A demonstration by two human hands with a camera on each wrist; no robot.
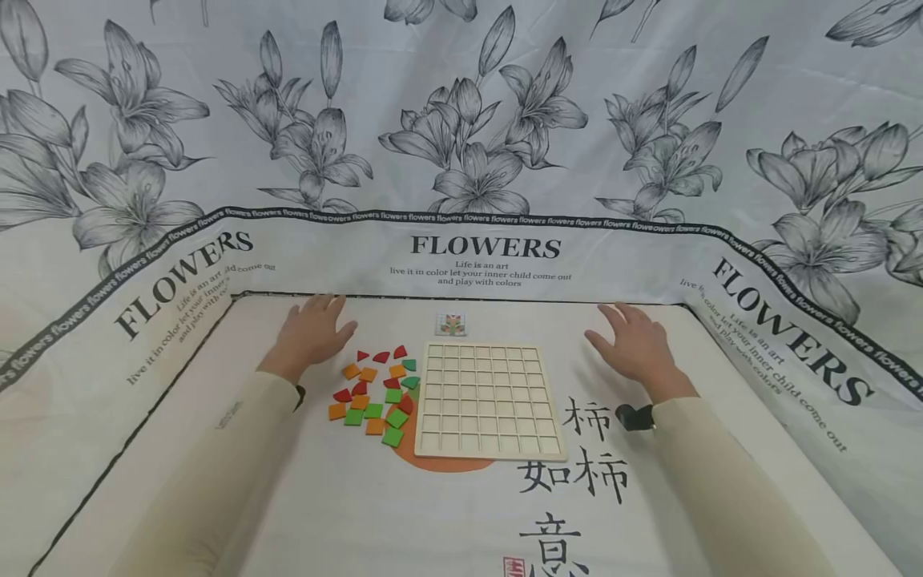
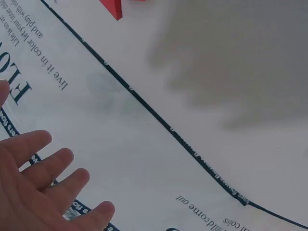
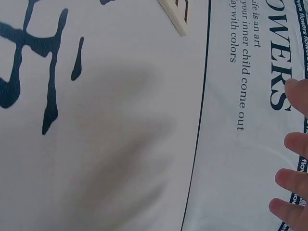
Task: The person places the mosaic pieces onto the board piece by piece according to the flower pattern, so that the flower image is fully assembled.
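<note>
My left hand (image 1: 312, 336) is over the table's far left part, fingers spread and holding nothing; the left wrist view shows its fingers (image 2: 57, 168) apart. My right hand (image 1: 634, 344) is at the far right, also spread and empty, with its fingers (image 3: 291, 180) at the edge of the right wrist view. Between the hands lies a wooden grid board (image 1: 490, 401), its compartments bare. Left of it are loose orange squares (image 1: 336, 411), green squares (image 1: 392, 437), red pieces (image 1: 401, 352) and teal pieces (image 1: 409, 365). A small pattern card (image 1: 451, 324) lies beyond the board.
A white cloth (image 1: 346, 513) with black characters and an orange print covers the table. Flower-printed curtains (image 1: 490, 272) stand behind it and along both sides. A black band sits at each wrist, by the sleeves.
</note>
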